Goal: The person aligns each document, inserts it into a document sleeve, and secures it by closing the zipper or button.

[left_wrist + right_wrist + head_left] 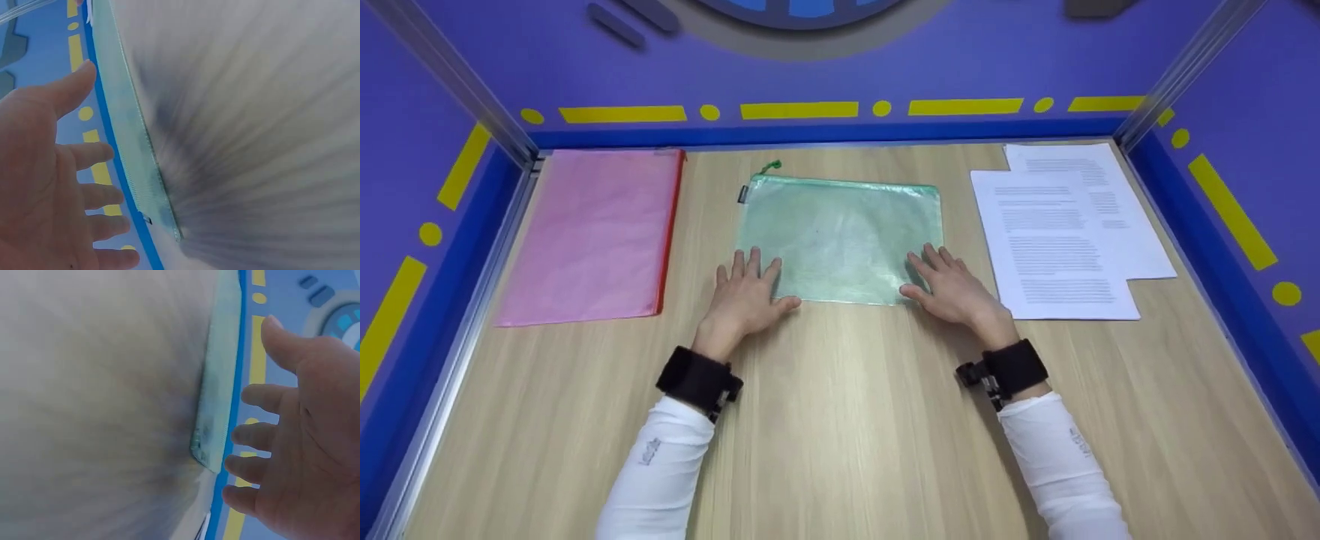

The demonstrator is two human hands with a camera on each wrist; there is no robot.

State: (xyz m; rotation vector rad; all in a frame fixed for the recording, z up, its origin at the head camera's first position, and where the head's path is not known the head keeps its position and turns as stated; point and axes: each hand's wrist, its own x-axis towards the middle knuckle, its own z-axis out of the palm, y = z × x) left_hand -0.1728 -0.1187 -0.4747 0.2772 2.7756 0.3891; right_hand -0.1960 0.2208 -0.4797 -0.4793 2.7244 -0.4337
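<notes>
A pale green zip pouch [840, 240] lies flat in the middle of the table, its green zipper along the far edge and the puller at the far left corner. Over its near left corner is my left hand [744, 300], fingers spread and nothing in its grasp. My right hand [956, 292] hovers at the near right corner with straight, parted fingers. Both wrist views show empty palms, with the left palm [39, 169] and the right palm [315, 433] raised above the tabletop beside the pouch's near edge.
To the left lies a pink zip pouch [592, 236] with a red zipper down its right side. Overlapping stacks of printed paper [1054, 247] rest on the right. Blue-purple walls [840, 75] with yellow marks enclose the wooden table [840, 420] at the back and sides.
</notes>
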